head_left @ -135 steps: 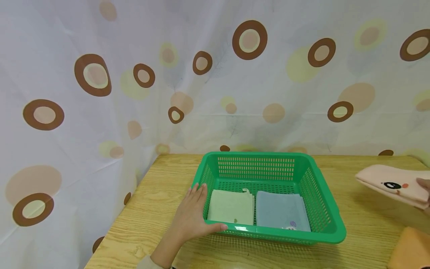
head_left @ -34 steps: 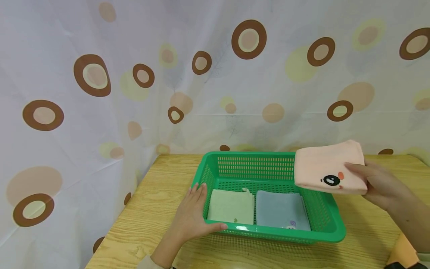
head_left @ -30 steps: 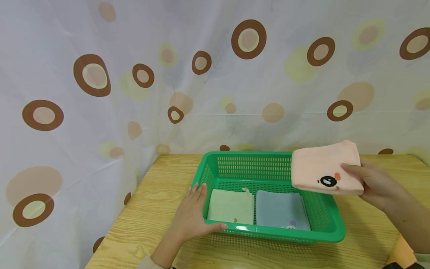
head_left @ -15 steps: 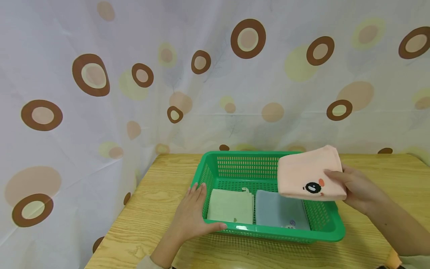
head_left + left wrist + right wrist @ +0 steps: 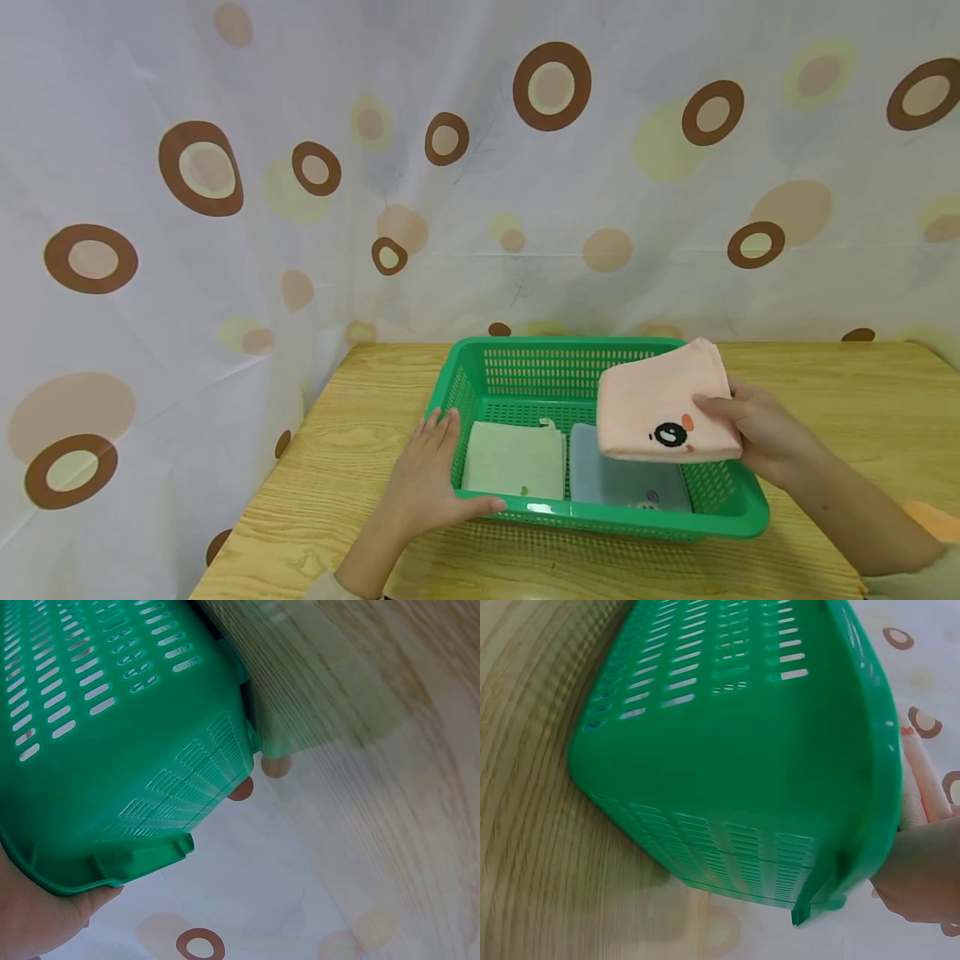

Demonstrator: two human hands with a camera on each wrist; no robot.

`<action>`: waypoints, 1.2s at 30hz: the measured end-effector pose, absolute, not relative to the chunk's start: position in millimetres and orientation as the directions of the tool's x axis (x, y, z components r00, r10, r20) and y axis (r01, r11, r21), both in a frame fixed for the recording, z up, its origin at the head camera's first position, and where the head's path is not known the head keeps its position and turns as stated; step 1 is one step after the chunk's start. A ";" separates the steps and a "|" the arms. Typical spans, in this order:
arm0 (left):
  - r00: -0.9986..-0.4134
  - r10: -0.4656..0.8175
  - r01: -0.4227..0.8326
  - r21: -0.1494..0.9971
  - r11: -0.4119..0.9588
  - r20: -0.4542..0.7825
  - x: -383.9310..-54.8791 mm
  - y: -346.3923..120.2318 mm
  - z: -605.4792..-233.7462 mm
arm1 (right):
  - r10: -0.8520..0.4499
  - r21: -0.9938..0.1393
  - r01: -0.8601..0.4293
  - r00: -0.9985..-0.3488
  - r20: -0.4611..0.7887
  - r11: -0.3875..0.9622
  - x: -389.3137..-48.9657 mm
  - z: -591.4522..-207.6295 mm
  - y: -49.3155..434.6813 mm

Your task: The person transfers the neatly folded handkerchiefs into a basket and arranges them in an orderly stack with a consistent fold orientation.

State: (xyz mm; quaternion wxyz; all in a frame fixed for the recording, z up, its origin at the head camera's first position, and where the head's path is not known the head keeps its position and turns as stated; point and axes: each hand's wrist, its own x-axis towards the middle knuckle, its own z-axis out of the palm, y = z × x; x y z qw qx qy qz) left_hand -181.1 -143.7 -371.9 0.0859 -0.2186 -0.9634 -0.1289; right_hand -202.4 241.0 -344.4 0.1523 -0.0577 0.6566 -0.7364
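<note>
My right hand (image 5: 772,437) pinches a folded pink towel (image 5: 652,400), thumb on top, its embroidered black eye facing me. The towel hangs over the right half of a green plastic basket (image 5: 600,521), overlapping a folded light blue towel (image 5: 637,487) inside. Left of that lies a folded pale green towel (image 5: 513,462), also in the basket. My left hand (image 5: 423,475) rests on the basket's near left corner, fingers spread over the side and thumb along the front rim. In the right wrist view, the pink towel (image 5: 922,780) shows above the basket's rim.
The basket stands on a wood-grain table (image 5: 360,400). At the right, partly behind my right forearm, lies an orange item (image 5: 933,521). A white curtain (image 5: 465,275) with brown rings and pale spots hangs behind and to the left of the table.
My right hand has brought the pink towel from the far right leftward over the basket, lately a little lower too. My left hand and the basket have stayed put.
</note>
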 end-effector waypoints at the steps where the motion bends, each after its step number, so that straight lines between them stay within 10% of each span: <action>1: -0.890 0.398 0.443 0.212 0.871 0.221 -181.0 -143.6 -372.0 | -0.299 -0.985 0.149 -0.947 -0.116 -0.090 -202.3 -345.0 239.5; 36: -0.887 0.400 0.446 0.204 0.871 0.230 -181.4 -143.1 -372.1 | -0.302 -0.972 0.173 -0.929 -0.216 0.161 -202.8 -362.4 200.7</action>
